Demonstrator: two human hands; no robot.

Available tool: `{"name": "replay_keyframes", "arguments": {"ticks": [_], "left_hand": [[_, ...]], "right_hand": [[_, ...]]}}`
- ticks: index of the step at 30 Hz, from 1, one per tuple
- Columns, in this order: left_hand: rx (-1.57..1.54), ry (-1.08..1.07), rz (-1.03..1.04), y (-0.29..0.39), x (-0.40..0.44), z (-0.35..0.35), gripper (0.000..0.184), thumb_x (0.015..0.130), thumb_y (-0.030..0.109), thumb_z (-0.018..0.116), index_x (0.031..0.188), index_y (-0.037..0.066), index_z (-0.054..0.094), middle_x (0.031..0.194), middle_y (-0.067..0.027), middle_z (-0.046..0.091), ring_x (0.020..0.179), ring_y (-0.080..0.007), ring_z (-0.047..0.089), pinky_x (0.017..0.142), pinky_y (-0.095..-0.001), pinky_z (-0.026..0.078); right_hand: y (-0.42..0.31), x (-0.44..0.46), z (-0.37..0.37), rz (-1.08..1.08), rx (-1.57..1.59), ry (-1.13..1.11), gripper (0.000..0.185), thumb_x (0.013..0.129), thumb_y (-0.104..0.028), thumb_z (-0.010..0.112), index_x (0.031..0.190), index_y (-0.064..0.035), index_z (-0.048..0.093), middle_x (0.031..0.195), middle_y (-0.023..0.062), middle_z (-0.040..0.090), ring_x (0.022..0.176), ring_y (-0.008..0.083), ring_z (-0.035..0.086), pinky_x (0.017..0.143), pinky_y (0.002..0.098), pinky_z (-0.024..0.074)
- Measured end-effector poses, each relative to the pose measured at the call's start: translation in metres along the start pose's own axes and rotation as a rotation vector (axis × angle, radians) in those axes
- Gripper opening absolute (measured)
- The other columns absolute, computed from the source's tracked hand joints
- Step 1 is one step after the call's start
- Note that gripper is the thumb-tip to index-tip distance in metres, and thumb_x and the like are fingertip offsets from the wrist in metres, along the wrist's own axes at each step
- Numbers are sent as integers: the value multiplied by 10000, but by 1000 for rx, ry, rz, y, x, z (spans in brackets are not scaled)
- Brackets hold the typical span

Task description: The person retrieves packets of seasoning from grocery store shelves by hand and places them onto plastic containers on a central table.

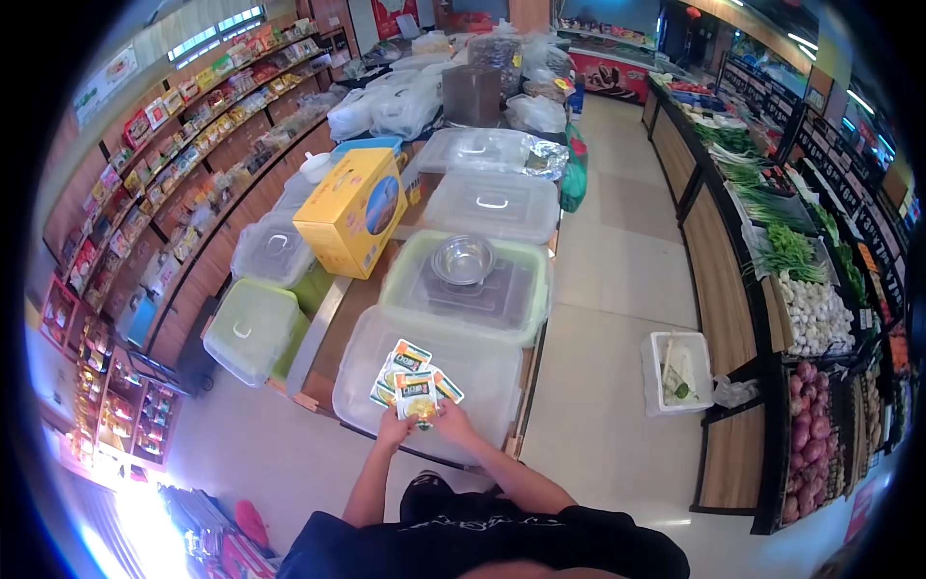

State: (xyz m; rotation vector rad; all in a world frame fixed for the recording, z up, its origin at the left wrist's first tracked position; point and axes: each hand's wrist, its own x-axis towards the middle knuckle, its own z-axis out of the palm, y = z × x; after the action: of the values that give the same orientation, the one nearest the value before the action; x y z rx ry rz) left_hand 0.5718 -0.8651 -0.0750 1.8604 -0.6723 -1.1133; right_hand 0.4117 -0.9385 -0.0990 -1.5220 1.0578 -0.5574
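Both my hands are at the near end of a row of lidded plastic bins. My left hand (pixel 394 426) pinches the lower left edge of a small white and orange food packet (pixel 417 388) with a yellowish picture on it. The packet's lower right edge is gripped by my right hand (pixel 450 423). Just beyond and partly under it, several similar packets (pixel 409 354) lie fanned out on a translucent bin lid (pixel 482 372). The print on them is too small to read surely.
A metal bowl (pixel 463 260) sits on the second bin. To its left stands a yellow carton (pixel 353 212). Across the aisle are a white foam box (pixel 676 372), onions (pixel 810 429) and a vegetable stand (pixel 719 261). Packaged goods fill the left wall shelves (pixel 183 125).
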Motion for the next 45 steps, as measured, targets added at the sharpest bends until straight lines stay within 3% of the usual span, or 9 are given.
{"name": "replay_keyframes", "arguments": {"ticks": [5, 12, 20, 21, 25, 28, 33, 37, 45], "left_hand": [[185, -89, -89, 14, -8, -7, 305, 775, 153, 776, 972, -19, 620, 766, -79, 654, 591, -108, 580, 501, -269, 446], [470, -212, 383, 33, 3, -9, 509, 763, 224, 786, 1154, -15, 564, 973, -163, 689, 844, -256, 678, 731, -375, 523], [611, -575, 152, 81, 19, -30, 519, 736, 302, 814, 1063, -33, 590, 911, -140, 677, 820, -232, 661, 744, -348, 512], [254, -709, 163, 49, 33, -29, 532, 765, 297, 795, 1123, -37, 587, 962, -121, 685, 867, -205, 658, 779, -338, 514], [272, -828, 293, 37, 50, -23, 591, 804, 316, 763, 1233, -34, 558, 1056, -138, 682, 926, -212, 653, 835, -342, 510], [382, -1123, 144, 35, 64, -18, 599, 820, 356, 740, 1253, -15, 557, 1117, -149, 663, 957, -221, 647, 871, -349, 498], [542, -1426, 95, 75, 48, -15, 545, 870, 458, 659, 1211, 37, 600, 938, -99, 676, 782, -168, 654, 614, -285, 525], [642, -1561, 56, 65, 27, 1, 496, 877, 426, 662, 1170, 29, 615, 899, -76, 666, 686, -138, 609, 572, -271, 498], [628, -1582, 535, -7, -64, 54, 460, 878, 401, 659, 1127, 15, 645, 941, -101, 680, 823, -171, 620, 764, -324, 502]], "right_hand": [[-3, 14, -18, 238, 302, -219, 372, 830, -221, 708, 1117, -1, 617, 857, 56, 673, 714, 144, 635, 596, 292, 506], [-10, 13, -37, 234, 406, -255, 354, 847, -174, 693, 1158, -25, 614, 927, 49, 662, 767, 120, 623, 630, 277, 524], [-31, -7, -55, 257, 380, -319, 386, 766, 24, 688, 1141, -11, 607, 1004, 62, 664, 869, 139, 629, 785, 293, 527], [-16, -7, -53, 262, 301, -309, 380, 763, 35, 681, 1134, -10, 611, 1001, 63, 667, 876, 139, 629, 788, 293, 526], [33, -14, -42, 269, 262, -216, 365, 748, 67, 672, 1103, -4, 625, 988, 69, 678, 893, 140, 632, 792, 292, 526], [11, -45, -40, 352, 358, -108, 314, 732, 79, 690, 1033, 4, 640, 899, 55, 679, 810, 129, 633, 757, 285, 531], [-46, -101, -31, 394, 463, 85, 195, 760, 61, 691, 943, 14, 644, 806, 51, 661, 724, 126, 636, 692, 287, 547], [-46, -152, -21, 367, 548, 171, 213, 774, 87, 672, 974, 19, 646, 876, 67, 678, 792, 147, 653, 758, 295, 552], [-20, -283, -4, 295, 508, 358, 344, 806, 55, 683, 1124, -3, 568, 943, 62, 662, 818, 147, 640, 726, 293, 551]]}}
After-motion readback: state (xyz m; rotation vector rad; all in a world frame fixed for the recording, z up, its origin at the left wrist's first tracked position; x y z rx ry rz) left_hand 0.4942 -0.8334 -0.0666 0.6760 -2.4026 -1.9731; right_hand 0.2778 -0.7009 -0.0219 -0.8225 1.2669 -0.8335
